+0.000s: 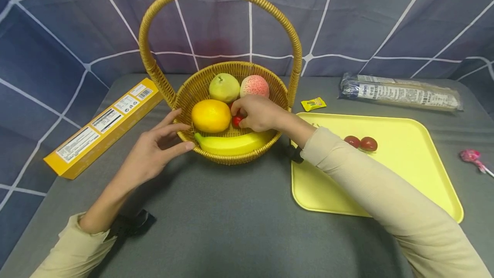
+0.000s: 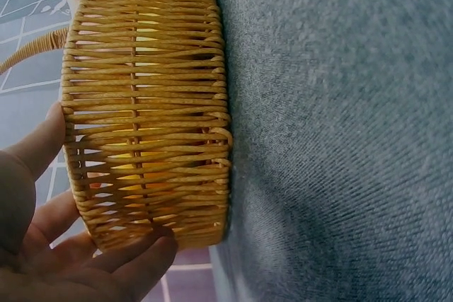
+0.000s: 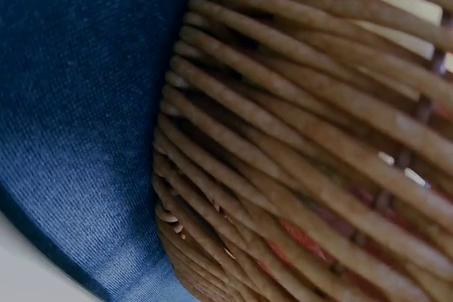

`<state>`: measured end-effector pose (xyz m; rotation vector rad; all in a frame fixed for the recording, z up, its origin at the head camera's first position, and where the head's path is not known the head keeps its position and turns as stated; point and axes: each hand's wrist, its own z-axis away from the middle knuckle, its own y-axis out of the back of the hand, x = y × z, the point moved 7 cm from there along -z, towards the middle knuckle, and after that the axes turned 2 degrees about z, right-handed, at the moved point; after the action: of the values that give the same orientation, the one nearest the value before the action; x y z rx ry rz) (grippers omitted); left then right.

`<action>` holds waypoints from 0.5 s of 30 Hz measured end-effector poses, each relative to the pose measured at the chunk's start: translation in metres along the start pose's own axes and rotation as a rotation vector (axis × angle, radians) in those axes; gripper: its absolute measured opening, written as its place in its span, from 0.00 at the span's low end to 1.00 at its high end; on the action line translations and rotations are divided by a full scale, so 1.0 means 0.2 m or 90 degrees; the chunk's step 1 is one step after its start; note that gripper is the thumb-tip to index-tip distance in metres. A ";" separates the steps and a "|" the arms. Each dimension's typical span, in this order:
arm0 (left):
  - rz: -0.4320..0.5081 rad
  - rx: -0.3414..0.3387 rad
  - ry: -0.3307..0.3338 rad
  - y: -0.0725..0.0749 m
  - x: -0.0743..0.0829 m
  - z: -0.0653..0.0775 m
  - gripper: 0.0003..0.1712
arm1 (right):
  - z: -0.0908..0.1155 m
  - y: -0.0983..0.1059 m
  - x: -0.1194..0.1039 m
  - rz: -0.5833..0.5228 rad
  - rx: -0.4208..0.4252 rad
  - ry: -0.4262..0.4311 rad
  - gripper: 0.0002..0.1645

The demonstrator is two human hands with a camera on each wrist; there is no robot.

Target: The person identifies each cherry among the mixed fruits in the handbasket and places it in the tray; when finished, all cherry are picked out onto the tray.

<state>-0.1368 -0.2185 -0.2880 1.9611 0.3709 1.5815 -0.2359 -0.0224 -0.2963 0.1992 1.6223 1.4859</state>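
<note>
A wicker basket (image 1: 231,160) with a tall arched handle holds a banana (image 1: 235,143), a yellow-orange fruit (image 1: 211,116), a green pear-like fruit (image 1: 224,87) and a pink peach (image 1: 255,86). My left hand (image 1: 152,151) grips the basket's left side, thumb at the front rim and some fingers against the outer wall (image 2: 141,252). Inside the basket, my right hand (image 1: 256,113) pinches a small red round fruit (image 1: 237,120) between the yellow-orange fruit and the peach. The right wrist view shows only the wicker wall (image 3: 304,132) close up, with that hand hidden.
A yellow tray (image 1: 405,175) on the right carries two dark red round fruits (image 1: 360,143). Behind it lie a small yellow wrapper (image 1: 313,104) and a clear-wrapped package (image 1: 401,92). A pink lollipop (image 1: 470,155) is at far right, a long yellow box (image 1: 106,128) at left.
</note>
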 end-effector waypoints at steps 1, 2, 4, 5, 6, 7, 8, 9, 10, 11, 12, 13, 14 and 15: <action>-0.002 0.000 0.000 0.00 0.00 0.00 0.22 | 0.00 0.00 0.00 0.005 0.003 -0.003 0.15; -0.004 0.000 0.000 0.00 0.00 0.00 0.22 | 0.00 0.00 0.00 0.009 0.006 -0.007 0.15; -0.006 -0.001 0.001 0.00 0.00 0.00 0.23 | 0.00 0.00 -0.01 0.012 0.009 -0.010 0.14; -0.007 -0.001 0.001 0.00 0.00 0.00 0.23 | 0.00 0.00 -0.01 0.014 0.010 -0.010 0.14; -0.006 -0.002 0.002 0.00 -0.01 0.00 0.23 | 0.00 0.00 -0.01 0.018 0.011 -0.010 0.14; -0.006 -0.002 0.002 0.00 -0.01 0.00 0.23 | 0.00 0.00 -0.02 0.021 0.012 -0.008 0.14; -0.005 -0.002 0.002 0.00 -0.01 0.00 0.23 | 0.01 0.00 -0.02 0.024 0.013 -0.006 0.14; -0.003 -0.002 0.002 0.00 -0.01 0.00 0.23 | 0.01 0.00 -0.02 0.027 0.013 -0.004 0.15; -0.002 -0.002 0.001 0.00 -0.01 0.00 0.23 | 0.01 0.00 -0.02 0.030 0.014 -0.003 0.15; -0.002 -0.001 0.000 0.00 -0.01 0.00 0.23 | 0.01 0.00 -0.02 0.031 0.015 -0.003 0.15; -0.002 -0.001 0.000 0.00 0.00 0.00 0.23 | 0.02 0.00 -0.02 0.031 0.017 -0.003 0.15; -0.003 0.000 0.000 0.00 0.00 0.00 0.23 | 0.02 0.01 -0.02 0.030 0.021 -0.002 0.15; -0.006 0.001 0.000 0.00 0.00 0.00 0.23 | 0.03 0.01 -0.03 0.028 0.025 -0.001 0.15; -0.007 0.001 0.000 0.00 0.00 0.00 0.23 | 0.03 0.01 -0.03 0.029 0.031 0.002 0.15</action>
<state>-0.1370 -0.2198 -0.2881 1.9571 0.3837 1.5745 -0.2297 -0.0207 -0.2906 0.2630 1.6678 1.4829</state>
